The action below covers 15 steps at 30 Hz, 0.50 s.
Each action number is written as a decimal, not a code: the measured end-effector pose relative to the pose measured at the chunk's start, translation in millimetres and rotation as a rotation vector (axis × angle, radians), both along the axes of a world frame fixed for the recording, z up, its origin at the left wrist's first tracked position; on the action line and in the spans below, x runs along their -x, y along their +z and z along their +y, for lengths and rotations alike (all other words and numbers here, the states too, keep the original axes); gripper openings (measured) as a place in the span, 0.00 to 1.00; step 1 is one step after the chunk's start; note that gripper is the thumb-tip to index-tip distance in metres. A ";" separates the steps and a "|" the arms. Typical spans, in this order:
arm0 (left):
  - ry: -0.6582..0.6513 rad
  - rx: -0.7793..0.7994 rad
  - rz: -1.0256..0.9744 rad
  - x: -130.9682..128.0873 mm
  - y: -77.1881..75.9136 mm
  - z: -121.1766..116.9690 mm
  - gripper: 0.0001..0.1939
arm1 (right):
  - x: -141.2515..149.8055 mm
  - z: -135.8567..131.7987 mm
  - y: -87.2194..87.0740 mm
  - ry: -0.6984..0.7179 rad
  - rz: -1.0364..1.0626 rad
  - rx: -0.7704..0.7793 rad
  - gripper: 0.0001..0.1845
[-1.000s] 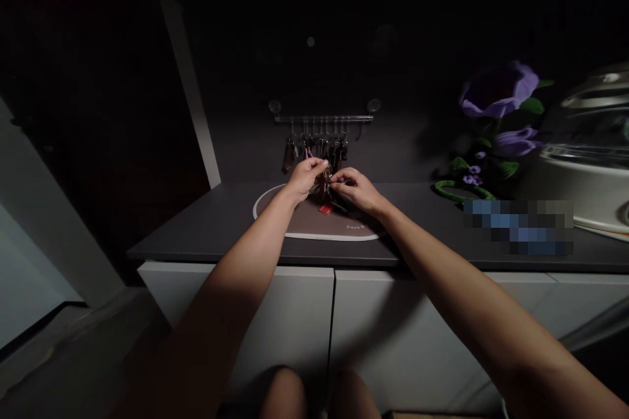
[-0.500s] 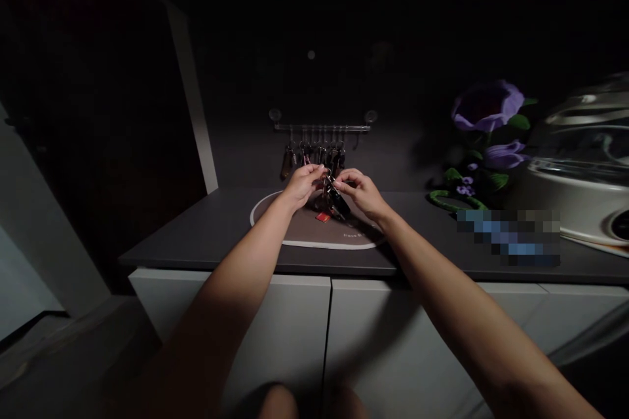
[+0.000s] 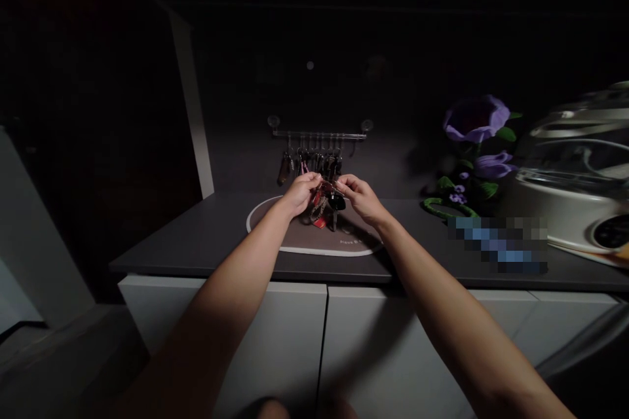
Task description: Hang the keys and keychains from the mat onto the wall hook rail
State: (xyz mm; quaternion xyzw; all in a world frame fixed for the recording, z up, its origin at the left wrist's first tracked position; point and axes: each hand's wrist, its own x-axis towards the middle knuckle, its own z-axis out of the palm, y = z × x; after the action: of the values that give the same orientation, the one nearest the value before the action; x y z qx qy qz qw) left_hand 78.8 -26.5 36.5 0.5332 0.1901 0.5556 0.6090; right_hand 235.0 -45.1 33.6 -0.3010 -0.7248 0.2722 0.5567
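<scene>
left hand (image 3: pixel 303 192) pinching a key bunch (image 3: pixel 336 203) | right hand (image 3: pixel 362 198) pinching it too lol | hook rail (image 3: pixel 319 135) at its 12 o'clock

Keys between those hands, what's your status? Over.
Left hand and right hand pinching keys. Bunch hanging between them, mat beneath. Hanging sets on rail behind.

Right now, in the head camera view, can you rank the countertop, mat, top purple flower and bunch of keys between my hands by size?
Largest to smallest:
1. Countertop
2. Mat, partly hidden
3. Top purple flower
4. Bunch of keys
</scene>
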 end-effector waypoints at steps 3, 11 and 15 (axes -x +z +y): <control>-0.064 0.024 0.046 0.4 -1.1 -1.0 0.09 | 0.6 0.5 -0.1 0.034 0.017 0.024 0.16; -0.076 -0.030 0.020 -0.8 -3.2 0.5 0.08 | -0.3 -1.6 2.0 0.001 0.074 0.006 0.16; -0.006 -0.049 0.097 -0.8 -4.9 3.6 0.09 | -1.2 -0.6 2.0 -0.022 0.111 -0.010 0.16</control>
State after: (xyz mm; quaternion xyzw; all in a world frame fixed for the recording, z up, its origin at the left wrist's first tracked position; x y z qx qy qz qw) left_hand 79.6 -22.9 31.7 0.5749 0.2040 0.5316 0.5876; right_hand 236.2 -45.7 35.7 -0.2908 -0.6908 0.2787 0.6005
